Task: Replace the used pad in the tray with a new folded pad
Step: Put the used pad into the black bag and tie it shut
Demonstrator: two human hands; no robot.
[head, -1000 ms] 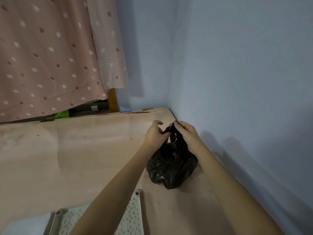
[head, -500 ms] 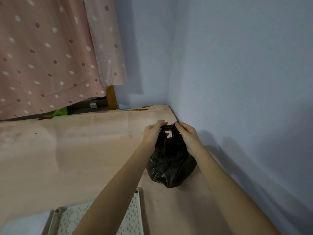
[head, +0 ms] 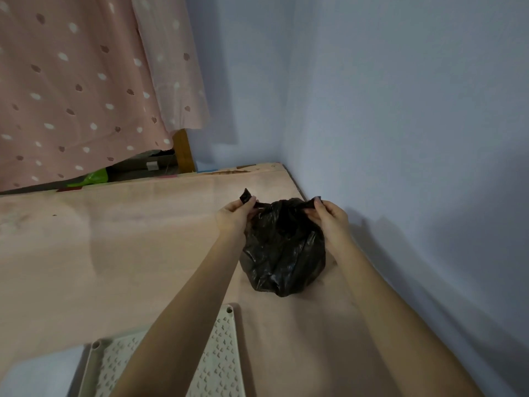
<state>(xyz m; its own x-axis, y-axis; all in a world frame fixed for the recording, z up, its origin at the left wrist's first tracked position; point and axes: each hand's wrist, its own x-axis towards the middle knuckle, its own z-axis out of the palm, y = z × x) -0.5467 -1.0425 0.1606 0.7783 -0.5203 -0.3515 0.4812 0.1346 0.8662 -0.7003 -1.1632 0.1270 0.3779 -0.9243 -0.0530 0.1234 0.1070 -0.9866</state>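
Head view, contents as seen. Left hand (head: 233,216): fingers curled, thumb and fingertips pinching one black handle strip of the bag, its loose end sticking up above the knuckles. Right hand (head: 329,214): fingers curled, pinching the other handle at the bag's far right edge; the two hands are apart, with the bag's mouth stretched between them. Black plastic bag (head: 283,253): crumpled, bulging, resting on the pink floor mat (head: 128,239) near the room corner; its contents cannot be seen. Tray (head: 223,353): pale perforated grid with corner posts, at the bottom edge, partly hidden by the left forearm; whether a pad lies in it cannot be told. Blue wall (head: 400,124) just right of the bag. Pink dotted cloth (head: 71,96) hangs at upper left.
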